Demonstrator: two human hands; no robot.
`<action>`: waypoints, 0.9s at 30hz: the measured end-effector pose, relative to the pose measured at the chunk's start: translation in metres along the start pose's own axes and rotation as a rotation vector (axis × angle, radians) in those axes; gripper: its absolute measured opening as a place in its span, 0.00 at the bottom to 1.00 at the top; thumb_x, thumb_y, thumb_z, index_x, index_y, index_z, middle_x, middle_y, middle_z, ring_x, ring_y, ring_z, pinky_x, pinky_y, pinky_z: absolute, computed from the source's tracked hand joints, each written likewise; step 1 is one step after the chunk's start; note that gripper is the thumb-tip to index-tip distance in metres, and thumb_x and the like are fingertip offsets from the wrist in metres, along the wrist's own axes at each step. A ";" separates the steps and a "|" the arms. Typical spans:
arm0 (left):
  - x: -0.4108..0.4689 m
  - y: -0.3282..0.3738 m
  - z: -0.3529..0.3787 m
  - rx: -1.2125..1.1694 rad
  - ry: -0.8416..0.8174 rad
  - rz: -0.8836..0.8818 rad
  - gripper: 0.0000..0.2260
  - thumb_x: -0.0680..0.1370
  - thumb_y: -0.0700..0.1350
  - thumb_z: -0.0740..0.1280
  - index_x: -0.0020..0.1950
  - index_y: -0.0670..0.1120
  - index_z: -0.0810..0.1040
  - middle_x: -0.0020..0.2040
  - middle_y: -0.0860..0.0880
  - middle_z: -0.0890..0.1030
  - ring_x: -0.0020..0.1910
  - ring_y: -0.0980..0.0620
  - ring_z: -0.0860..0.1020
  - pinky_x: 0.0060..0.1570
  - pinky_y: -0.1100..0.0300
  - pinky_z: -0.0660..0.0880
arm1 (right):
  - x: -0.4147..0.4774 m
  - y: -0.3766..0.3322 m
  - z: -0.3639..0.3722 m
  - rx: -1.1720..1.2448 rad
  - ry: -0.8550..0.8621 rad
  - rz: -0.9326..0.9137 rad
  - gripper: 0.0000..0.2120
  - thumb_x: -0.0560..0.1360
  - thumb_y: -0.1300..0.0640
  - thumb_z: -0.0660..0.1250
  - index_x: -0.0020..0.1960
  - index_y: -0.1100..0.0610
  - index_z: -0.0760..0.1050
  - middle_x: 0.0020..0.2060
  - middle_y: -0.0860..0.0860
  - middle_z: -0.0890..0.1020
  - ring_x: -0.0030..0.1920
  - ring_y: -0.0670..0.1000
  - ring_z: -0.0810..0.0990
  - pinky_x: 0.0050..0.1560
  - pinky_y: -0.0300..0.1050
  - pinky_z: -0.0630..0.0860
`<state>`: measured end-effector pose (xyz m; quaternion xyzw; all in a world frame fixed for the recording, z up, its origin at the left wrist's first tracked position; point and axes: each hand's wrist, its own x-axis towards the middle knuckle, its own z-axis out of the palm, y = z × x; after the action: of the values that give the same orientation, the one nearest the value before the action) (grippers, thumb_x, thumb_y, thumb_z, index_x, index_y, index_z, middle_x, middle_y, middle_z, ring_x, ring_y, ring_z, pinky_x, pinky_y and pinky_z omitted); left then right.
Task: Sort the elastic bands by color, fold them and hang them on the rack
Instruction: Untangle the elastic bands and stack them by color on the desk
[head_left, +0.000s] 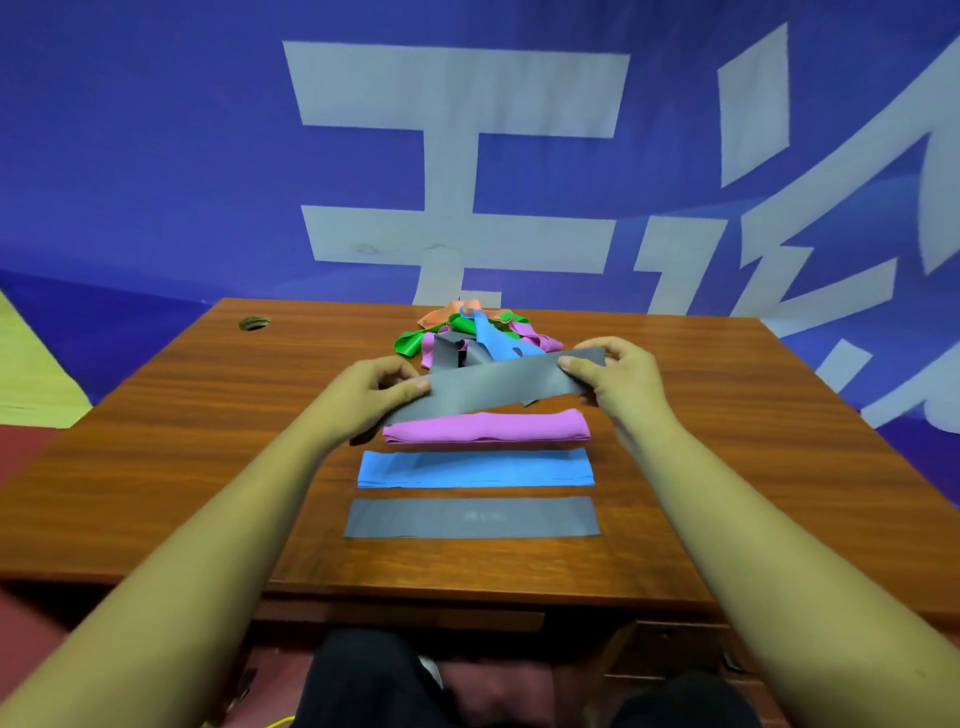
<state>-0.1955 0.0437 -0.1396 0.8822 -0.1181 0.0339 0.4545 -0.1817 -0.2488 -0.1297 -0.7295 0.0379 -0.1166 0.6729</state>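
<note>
**Inspector:** State of the held item?

**Onlooker:** The grey elastic band (493, 382) is up off the wooden surface (156, 467) and stretched flat between both hands. The left grip (382, 387) pinches its left end and the right grip (608, 374) pinches its right end, thumbs on top. It hangs above the folded pink band (488, 427).

**Inspector:** Main hazards?

**Onlooker:** First, the band looks taut. If either pinch slips, I judge it would snap towards the other hand and the fold would be lost. Second, a loose flap hangs from its lower edge, just over the pink band. Lowering it carelessly could drag that fold open. Third, its colour match, the flat grey band (471, 517), lies nearest the person. To get there it must pass over the pink band and the folded blue band (475, 468), and could brush either one.

**Inspector:** Surroundings?

**Onlooker:** A blue banner (156, 156) with large pale characters fills the wall behind. At the far edge of the surface sits the unsorted pile (478, 332) of orange, green, pink, blue and grey bands, all tangled. I cannot tell whether the held band touches it. There is a cable hole (254, 323) at the far left.

**Inspector:** Obstructions?

**Onlooker:** No rack is in view, so the hanging step cannot be assessed.
</note>
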 end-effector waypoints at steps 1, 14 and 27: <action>-0.006 -0.003 0.000 -0.039 -0.033 -0.024 0.07 0.79 0.48 0.67 0.47 0.46 0.79 0.29 0.51 0.77 0.20 0.55 0.69 0.21 0.64 0.64 | -0.007 0.004 -0.001 0.031 0.003 0.038 0.10 0.69 0.64 0.76 0.49 0.62 0.80 0.41 0.55 0.83 0.39 0.51 0.82 0.35 0.43 0.79; -0.057 -0.056 0.012 -0.396 -0.217 -0.286 0.12 0.73 0.34 0.72 0.54 0.41 0.76 0.40 0.46 0.78 0.36 0.53 0.76 0.33 0.65 0.71 | -0.060 0.065 -0.019 -0.097 0.040 0.343 0.12 0.71 0.58 0.76 0.52 0.58 0.77 0.46 0.54 0.82 0.45 0.51 0.82 0.32 0.40 0.78; -0.087 -0.086 0.032 -0.112 0.101 -0.347 0.08 0.77 0.35 0.68 0.45 0.47 0.82 0.36 0.49 0.79 0.36 0.54 0.73 0.38 0.61 0.67 | -0.081 0.096 -0.025 -0.414 0.033 0.175 0.06 0.71 0.60 0.74 0.46 0.57 0.79 0.39 0.50 0.81 0.40 0.49 0.78 0.39 0.44 0.73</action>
<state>-0.2609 0.0814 -0.2409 0.8598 0.0570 -0.0073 0.5074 -0.2558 -0.2643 -0.2328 -0.8441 0.1352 -0.0597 0.5155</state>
